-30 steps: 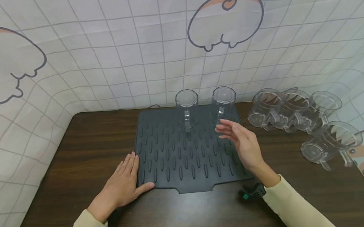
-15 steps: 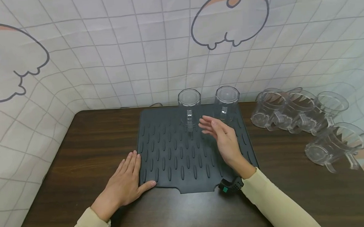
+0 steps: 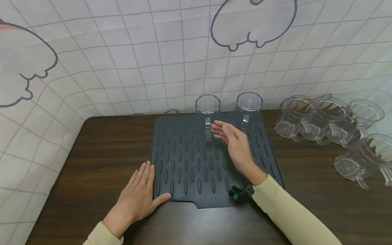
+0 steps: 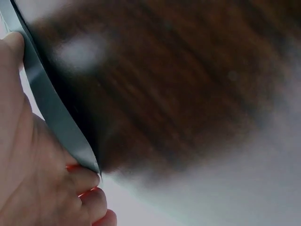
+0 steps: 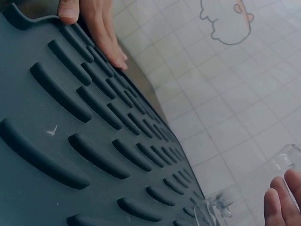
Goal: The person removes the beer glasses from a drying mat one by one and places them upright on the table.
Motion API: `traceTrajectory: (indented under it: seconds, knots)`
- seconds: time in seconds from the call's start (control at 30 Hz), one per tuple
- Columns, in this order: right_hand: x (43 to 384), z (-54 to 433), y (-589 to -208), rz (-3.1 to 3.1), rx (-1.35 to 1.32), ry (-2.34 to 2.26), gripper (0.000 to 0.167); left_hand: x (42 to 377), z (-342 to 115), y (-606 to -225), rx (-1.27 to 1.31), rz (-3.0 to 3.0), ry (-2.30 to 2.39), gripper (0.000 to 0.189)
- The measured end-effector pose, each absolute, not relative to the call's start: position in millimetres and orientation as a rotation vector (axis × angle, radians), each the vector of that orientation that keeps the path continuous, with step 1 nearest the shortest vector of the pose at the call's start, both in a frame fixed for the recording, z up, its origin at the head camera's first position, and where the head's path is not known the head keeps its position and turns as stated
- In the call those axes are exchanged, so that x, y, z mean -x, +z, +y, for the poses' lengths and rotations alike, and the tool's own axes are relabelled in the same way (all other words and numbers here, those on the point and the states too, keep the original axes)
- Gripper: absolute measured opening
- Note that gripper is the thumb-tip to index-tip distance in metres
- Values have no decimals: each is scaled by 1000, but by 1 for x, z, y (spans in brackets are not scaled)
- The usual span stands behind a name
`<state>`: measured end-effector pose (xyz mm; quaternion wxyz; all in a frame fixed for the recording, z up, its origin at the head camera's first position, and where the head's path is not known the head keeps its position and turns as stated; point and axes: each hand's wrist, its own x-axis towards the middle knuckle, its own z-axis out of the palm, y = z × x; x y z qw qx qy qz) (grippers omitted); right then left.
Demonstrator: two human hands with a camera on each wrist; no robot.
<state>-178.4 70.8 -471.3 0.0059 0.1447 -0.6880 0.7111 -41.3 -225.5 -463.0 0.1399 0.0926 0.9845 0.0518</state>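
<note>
Your left hand (image 3: 138,194) touches the dark mat (image 3: 199,189), fingers straight; your right hand (image 3: 235,144), fingers relaxed, near two glass mugs (image 3: 208,106).

Tbl (image 3: 201,231) (dk brown wood) | gry mat (image 3: 181,164), ctr | 4 mugs (image 3: 344,127), R

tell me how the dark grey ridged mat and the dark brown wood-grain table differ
The dark grey mat has rows of raised ridges; the dark brown wood-grain table looks smooth. The mat is smaller, while the table extends past it on both sides. The mat bears two clear handled mugs; the table directly bears four others at the right. Both are dark and broadly flat.
</note>
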Motion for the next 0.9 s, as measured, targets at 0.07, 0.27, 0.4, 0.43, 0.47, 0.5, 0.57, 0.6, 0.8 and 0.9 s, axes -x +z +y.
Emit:
traceTrajectory:
  seconds: [0.07,0.27,0.4,0.43,0.47,0.5,0.57,0.6,0.8,0.9]
  knots:
    - [180,68,-472,-2146,-453,2239,44,41,-226,-463,-266,2844,151,102]
    - [182,61,-475,-2144,-424,2261,42,42,-227,-463,-276,2837,164,103]
    - [183,57,-477,-2200,-393,2231,42,42,-228,-462,-278,2828,175,104]
    - [183,56,-477,-2214,-388,2222,42,43,-228,-462,-277,2825,177,104]
    - [184,55,-478,-2223,-384,2217,42,43,-229,-462,-276,2820,179,104]
    - [185,55,-478,-2237,-384,2209,42,43,-229,-462,-276,2818,181,104]
    - [186,53,-480,-2245,-384,2206,42,43,-229,-462,-273,2813,182,105]
    - [187,52,-480,-2244,-390,2209,41,43,-229,-462,-274,2811,182,105]
    - [190,47,-482,-2221,-424,2257,40,44,-230,-463,-274,2800,185,107]
    - [191,44,-482,-2210,-425,2264,41,44,-230,-464,-270,2797,187,107]
